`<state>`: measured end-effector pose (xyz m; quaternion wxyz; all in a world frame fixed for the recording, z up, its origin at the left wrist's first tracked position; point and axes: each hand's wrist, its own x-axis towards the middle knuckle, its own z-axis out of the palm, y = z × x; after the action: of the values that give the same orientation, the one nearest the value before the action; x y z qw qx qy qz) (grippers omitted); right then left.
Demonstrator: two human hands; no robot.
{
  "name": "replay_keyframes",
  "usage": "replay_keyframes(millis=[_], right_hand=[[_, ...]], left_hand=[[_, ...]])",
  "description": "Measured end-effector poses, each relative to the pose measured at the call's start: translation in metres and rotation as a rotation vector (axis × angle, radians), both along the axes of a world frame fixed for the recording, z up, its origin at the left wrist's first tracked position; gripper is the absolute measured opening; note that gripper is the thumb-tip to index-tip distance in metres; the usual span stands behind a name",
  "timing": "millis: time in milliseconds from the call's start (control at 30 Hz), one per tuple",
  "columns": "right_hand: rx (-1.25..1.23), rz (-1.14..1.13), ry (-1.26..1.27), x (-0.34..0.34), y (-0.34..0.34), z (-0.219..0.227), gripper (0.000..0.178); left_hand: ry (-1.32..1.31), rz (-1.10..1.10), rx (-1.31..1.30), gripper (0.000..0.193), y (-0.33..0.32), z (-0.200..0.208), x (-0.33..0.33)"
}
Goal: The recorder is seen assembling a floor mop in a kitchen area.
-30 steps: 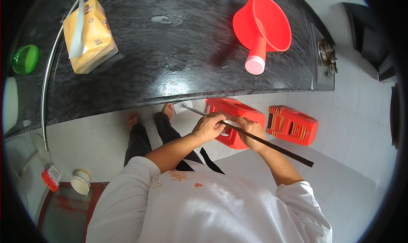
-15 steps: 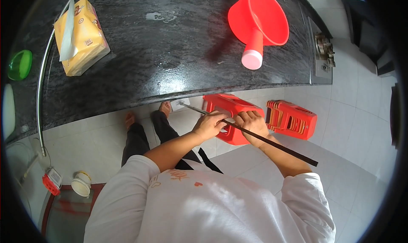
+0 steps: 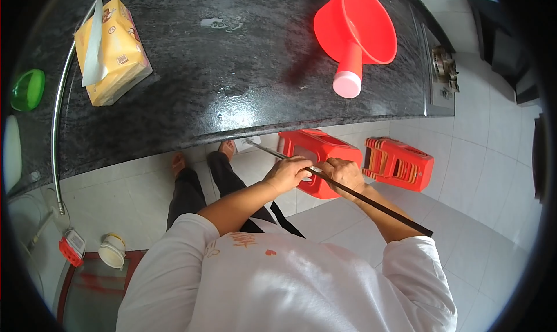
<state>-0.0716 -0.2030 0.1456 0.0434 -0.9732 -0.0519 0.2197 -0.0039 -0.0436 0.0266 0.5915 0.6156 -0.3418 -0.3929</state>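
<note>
Across both my hands runs a long thin rod (image 3: 377,202), dark and flat-looking on its near right part and metallic on its far left part. My left hand (image 3: 288,174) is closed around its middle, with thumb and fingers pinched together. Right beside it, my right hand (image 3: 343,175) is closed at the rod too, its fingers curled. A small pale bit shows between the two hands, too small to name. The rod's metallic end reaches a white flat piece (image 3: 248,143) low by the counter; whether they are joined I cannot tell.
A dark stone counter (image 3: 191,100) spans ahead, bearing a red water dipper (image 3: 350,59), a yellow tissue pack (image 3: 116,53) and a green dish (image 3: 28,90). Below stand a red plastic stool (image 3: 316,187) and a stack of red stools (image 3: 415,166). A white bucket (image 3: 111,255) is at lower left.
The rod's dark near end has swung slightly down toward my right sleeve. My right hand has turned a little, and both hands keep their hold.
</note>
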Motion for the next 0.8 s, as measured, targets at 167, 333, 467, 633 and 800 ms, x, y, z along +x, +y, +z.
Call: replay_keyframes(millis=[167,333,467,633,800], right_hand=[[0.076,-0.287,0.147,-0.016,0.004,-0.017,0.017],[0.308,-0.757,0.315,-0.003,0.012,-0.012,0.026],[0.362,-1.032,0.364,0.003,0.017,-0.018,0.027],[0.531,-1.285,0.405,-0.002,0.012,-0.024,0.028],[0.478,-0.739,0.208,-0.01,0.014,-0.009,0.02]], left_hand=[[0.043,0.06,0.001,0.029,0.0,-0.005,-0.006],[0.012,0.053,-0.029,0.03,0.001,-0.008,-0.008],[-0.031,0.098,-0.043,0.028,-0.001,-0.011,-0.012],[0.033,0.086,-0.039,0.029,-0.001,-0.006,-0.011],[-0.011,0.118,-0.03,0.029,-0.001,-0.006,-0.01]])
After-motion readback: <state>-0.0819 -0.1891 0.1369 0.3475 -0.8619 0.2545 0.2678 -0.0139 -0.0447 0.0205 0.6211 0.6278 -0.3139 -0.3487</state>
